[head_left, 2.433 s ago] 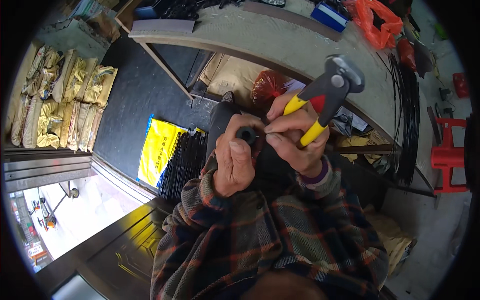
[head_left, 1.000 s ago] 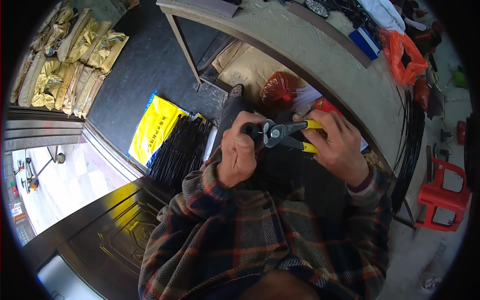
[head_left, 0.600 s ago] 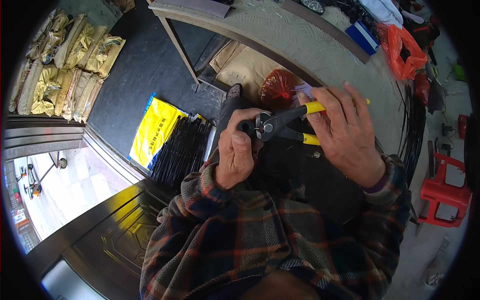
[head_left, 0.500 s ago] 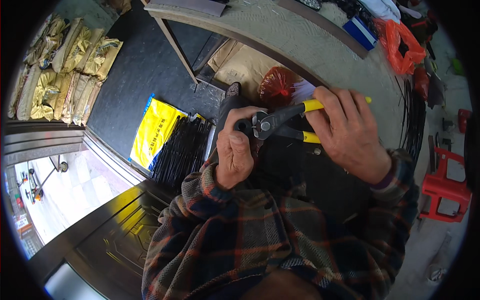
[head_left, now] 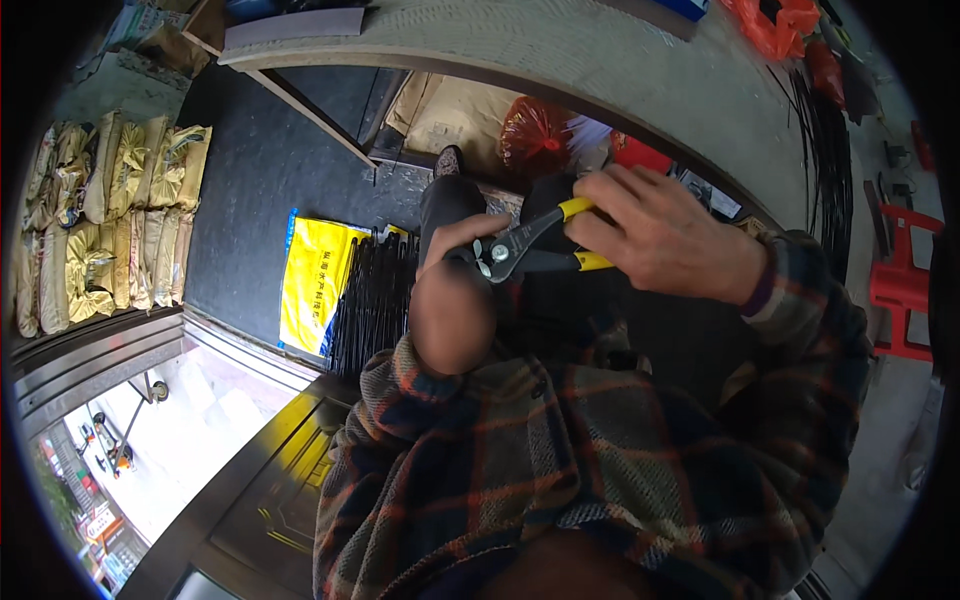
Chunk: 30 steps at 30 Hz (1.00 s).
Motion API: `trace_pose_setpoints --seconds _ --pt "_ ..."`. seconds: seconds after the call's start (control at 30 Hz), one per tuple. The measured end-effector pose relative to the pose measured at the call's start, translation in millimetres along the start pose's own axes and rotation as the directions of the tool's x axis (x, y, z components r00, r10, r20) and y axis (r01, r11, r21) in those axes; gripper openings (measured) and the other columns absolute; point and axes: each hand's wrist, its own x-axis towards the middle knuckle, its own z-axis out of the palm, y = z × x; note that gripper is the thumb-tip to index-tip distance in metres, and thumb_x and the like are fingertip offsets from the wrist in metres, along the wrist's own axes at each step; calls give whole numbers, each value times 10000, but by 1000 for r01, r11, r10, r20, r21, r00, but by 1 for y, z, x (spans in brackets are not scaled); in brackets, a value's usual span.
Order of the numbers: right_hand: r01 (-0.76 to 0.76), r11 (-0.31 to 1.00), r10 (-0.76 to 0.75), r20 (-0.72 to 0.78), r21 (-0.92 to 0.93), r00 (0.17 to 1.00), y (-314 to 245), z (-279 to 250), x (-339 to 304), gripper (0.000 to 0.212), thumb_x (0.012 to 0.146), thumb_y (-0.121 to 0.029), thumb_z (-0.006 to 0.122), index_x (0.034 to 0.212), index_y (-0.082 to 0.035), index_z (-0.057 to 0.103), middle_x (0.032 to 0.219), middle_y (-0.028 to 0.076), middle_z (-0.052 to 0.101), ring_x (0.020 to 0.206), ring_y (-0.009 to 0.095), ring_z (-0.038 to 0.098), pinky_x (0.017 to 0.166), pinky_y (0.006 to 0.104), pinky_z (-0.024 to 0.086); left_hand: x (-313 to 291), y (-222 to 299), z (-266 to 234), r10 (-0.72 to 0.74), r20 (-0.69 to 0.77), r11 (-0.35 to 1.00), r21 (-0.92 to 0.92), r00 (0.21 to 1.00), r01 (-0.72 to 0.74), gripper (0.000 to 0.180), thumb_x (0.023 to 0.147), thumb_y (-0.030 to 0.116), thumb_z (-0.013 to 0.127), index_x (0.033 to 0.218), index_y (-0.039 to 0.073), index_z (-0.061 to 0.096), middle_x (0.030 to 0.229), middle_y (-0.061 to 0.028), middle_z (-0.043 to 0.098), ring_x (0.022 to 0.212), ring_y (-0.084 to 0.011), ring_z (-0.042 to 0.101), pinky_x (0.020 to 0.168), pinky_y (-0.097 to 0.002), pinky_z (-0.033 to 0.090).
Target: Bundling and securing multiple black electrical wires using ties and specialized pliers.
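Pliers (head_left: 525,245), one pair, grasped in right hand (head_left: 665,240); left hand (head_left: 455,295) clenched at their nose.

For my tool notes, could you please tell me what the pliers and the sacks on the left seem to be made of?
Pliers: the head looks like dull grey steel with a pivot bolt; the handles carry smooth yellow sleeves, probably plastic or rubber. The right hand grips the handles, and the left hand is at the head. Sacks: crinkled, shiny gold and tan, likely woven plastic, though too small to be sure.
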Motion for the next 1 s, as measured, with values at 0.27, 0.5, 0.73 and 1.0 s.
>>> trace_pose_setpoints --seconds 0.27,0.5,0.73,1.0 --pt "-471 339 -78 523 815 849 19 -41 -5 226 810 45 506 1018 -17 443 969 98 540 771 214 594 663 317 489 0 -3 -3 -133 177 962 -213 975 170 714 879 634 301 1056 -12 549 837 -29 500 681 -61 424 604 -205 350" --pt "-495 461 -101 597 737 796 21 -56 2 202 835 27 466 1020 -35 411 859 84 561 638 171 578 556 308 452 -1 0 0 -79 205 974 -194 976 120 649 908 585 309 1040 -11 529 888 -40 504 738 -82 457 666 -220 375" --pt "-404 492 -39 483 771 875 19 -29 4 234 829 0 525 1043 -27 436 876 96 566 707 203 584 608 315 460 -2 -9 1 -36 136 995 -92 990 49 574 953 496 292 1108 -7 521 884 -48 512 751 -81 462 662 -221 377" --pt "-496 845 467 -175 -201 867 134 35 -49 297 887 -275 556 1101 -73 514 1058 129 563 970 344 555 770 392 456 -20 122 -165 251 -766 777 -206 592 -595 358 902 408 512 774 75 550 667 -28 530 602 -124 476 630 -266 414"
